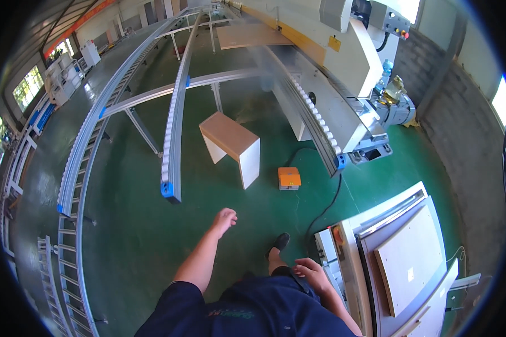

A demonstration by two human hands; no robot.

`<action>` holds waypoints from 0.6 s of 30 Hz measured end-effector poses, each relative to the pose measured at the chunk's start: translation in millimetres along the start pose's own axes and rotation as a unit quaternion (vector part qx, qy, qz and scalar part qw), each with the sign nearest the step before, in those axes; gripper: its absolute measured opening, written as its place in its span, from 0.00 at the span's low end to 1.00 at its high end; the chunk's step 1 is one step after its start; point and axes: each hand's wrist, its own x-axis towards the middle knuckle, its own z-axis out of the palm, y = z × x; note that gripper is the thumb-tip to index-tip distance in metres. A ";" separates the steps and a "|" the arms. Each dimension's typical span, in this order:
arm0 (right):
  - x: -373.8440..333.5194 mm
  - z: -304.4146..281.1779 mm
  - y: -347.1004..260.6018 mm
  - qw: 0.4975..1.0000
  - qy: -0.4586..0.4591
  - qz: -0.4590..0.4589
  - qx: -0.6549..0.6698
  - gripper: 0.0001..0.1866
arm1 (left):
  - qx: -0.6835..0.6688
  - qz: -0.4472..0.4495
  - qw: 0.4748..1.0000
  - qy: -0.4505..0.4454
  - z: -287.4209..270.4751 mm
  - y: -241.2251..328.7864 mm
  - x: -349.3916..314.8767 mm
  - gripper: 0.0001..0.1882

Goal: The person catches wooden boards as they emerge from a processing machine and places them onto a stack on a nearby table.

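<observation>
My left hand (pixel 225 221) is stretched out ahead of me over the green floor, its fingers curled in and nothing visible in them. In front of it stands a small bench (pixel 230 135) with a brown top and white side panels. My right hand (pixel 312 274) hangs close to my hip with loosely bent fingers apart, holding nothing. To its right is a machine cabinet (pixel 343 224), on whose sloped top lies a pale wooden panel (pixel 410 261). An orange foot pedal (pixel 289 178) sits on the floor beyond my shoe (pixel 281 241).
Roller rails (pixel 175 123) run away ahead, with another rail (pixel 95 123) further left. A large edge-processing machine (pixel 343 56) stands at the front right, a brown board (pixel 253 36) by its far side. A black cable (pixel 334 199) crosses the floor near the pedal.
</observation>
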 end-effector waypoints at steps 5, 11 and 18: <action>95.4 -15.5 -54.5 0.998 -0.016 0.004 0.062 0.13 | 0.075 -0.176 0.981 -0.043 -11.8 -45.8 32.3 0.16; 207.1 -57.0 -138.8 0.996 -0.022 -0.089 0.013 0.14 | 0.046 -0.247 0.967 0.037 -59.8 -69.8 61.5 0.16; 279.3 -63.8 -195.1 0.991 -0.023 -0.098 0.088 0.13 | -0.049 -0.262 0.961 0.072 -64.8 -35.5 127.4 0.17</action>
